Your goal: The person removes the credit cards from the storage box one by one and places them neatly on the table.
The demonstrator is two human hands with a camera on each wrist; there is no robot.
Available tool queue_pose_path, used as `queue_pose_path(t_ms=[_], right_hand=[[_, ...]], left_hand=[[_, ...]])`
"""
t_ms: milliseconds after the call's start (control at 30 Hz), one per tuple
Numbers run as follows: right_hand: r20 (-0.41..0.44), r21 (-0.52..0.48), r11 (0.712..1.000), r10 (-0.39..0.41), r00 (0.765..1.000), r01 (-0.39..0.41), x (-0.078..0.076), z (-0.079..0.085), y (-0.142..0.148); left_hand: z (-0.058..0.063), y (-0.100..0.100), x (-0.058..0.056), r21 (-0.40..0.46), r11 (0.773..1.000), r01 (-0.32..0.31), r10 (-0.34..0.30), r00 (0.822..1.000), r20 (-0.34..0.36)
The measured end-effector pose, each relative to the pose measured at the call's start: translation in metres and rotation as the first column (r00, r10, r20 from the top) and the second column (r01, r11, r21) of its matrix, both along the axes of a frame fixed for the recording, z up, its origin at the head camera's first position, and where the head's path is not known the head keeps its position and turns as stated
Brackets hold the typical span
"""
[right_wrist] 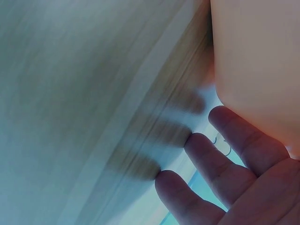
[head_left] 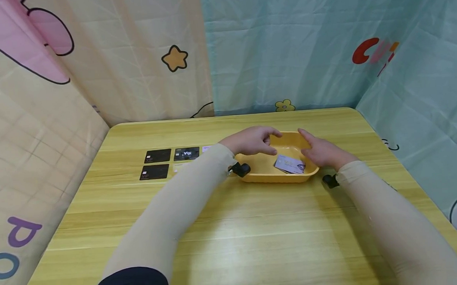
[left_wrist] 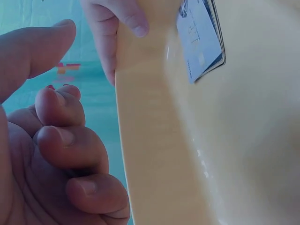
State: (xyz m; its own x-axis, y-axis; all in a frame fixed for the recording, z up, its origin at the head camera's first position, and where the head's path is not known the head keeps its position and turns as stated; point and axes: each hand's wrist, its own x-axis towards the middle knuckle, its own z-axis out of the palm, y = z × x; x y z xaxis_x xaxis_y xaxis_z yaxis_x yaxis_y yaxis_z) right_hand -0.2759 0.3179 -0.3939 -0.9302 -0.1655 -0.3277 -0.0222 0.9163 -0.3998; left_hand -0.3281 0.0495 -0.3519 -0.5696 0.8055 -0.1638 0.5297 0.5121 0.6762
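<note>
A shallow yellow plastic tray [head_left: 277, 178] stands on the table, with a small stack of cards [head_left: 289, 164] in its right part. The top card is pale, printed lilac and white; edges of others show beneath it. My right hand [head_left: 323, 151] holds the tray's right end, its thumb inside the rim and its fingers along the outer wall. In the right wrist view those fingers [right_wrist: 218, 164] reach down beside the wall to the tabletop. Over the tray's left side hovers my left hand [head_left: 251, 140], loosely curled with nothing in it.
Left of the tray lie cards in two rows: black cards [head_left: 157, 156] [head_left: 154, 172], a dark "Vip" card [head_left: 186, 153], a pale card [head_left: 178, 167] and a purple one [head_left: 205, 149], partly behind my left arm. Printed curtains [head_left: 278, 49] enclose the wooden table [head_left: 257, 244].
</note>
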Motion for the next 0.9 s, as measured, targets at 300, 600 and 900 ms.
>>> queue_pose_path(t_ms=[300,600,900], right_hand=[[-0.005,0.003,1.000,-0.004,1.000,0.004,0.000,0.000,0.001],[-0.020,0.012,1.000,0.007,1.000,-0.007,0.000,-0.001,0.000],[-0.028,0.018,1.000,0.017,0.999,-0.017,0.000,-0.001,0.000]], left_hand=[[-0.009,0.013,-0.009,-0.055,0.998,-0.012,0.013,1.000,0.025],[-0.019,0.026,-0.013,-0.098,0.995,0.014,-0.008,0.998,0.062],[-0.030,0.032,-0.016,-0.124,0.992,0.006,0.005,0.996,0.086]])
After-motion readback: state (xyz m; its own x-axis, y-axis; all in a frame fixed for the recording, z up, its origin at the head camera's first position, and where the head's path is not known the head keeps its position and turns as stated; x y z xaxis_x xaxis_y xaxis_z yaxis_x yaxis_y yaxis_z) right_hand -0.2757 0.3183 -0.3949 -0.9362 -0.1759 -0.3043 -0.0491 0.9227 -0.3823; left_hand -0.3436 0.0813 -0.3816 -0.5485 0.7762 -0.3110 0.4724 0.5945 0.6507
